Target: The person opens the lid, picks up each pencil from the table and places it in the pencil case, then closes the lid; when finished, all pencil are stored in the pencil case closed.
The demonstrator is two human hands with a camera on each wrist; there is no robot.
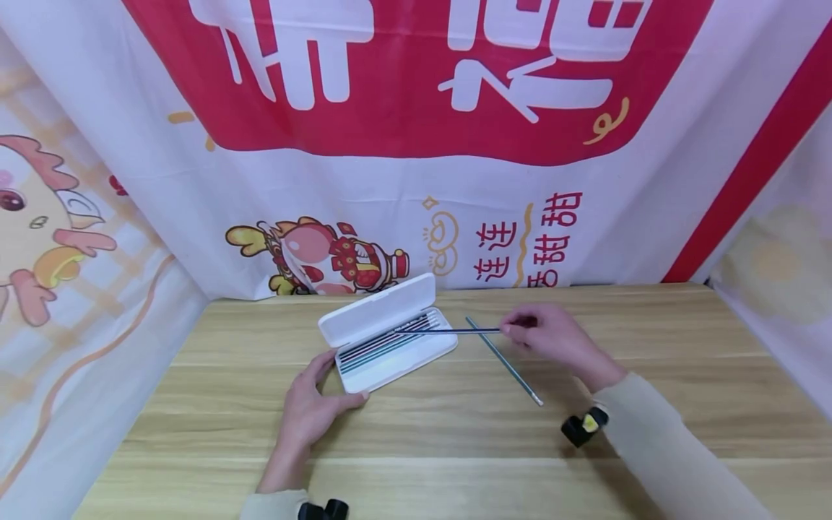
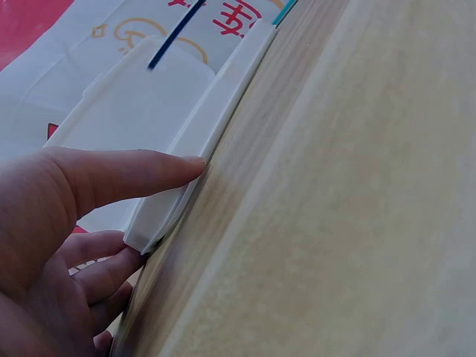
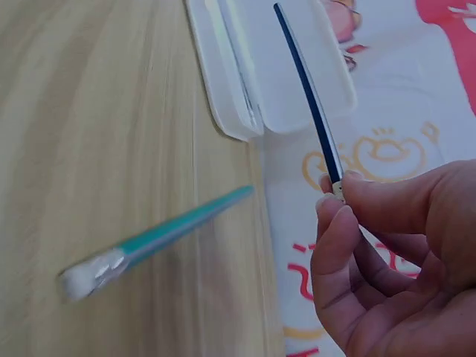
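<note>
One white pencil case (image 1: pixel 390 334), two loose pencils, dark blue (image 1: pixel 455 331), teal (image 1: pixel 503 361), two hands

Bare table (image 1: pixel 682 339) lies right and front; the open pencil case (image 1: pixel 390 339) and teal pencil (image 1: pixel 503 359) block the middle.

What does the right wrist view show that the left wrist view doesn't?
Only the right wrist view: the right hand pinching the dark blue pencil's end, and the teal pencil with a white eraser lying on the wooden table. Only the left wrist view: the left hand touching the case's near edge. Both: the open white plastic pencil case and the dark blue pencil.
</note>
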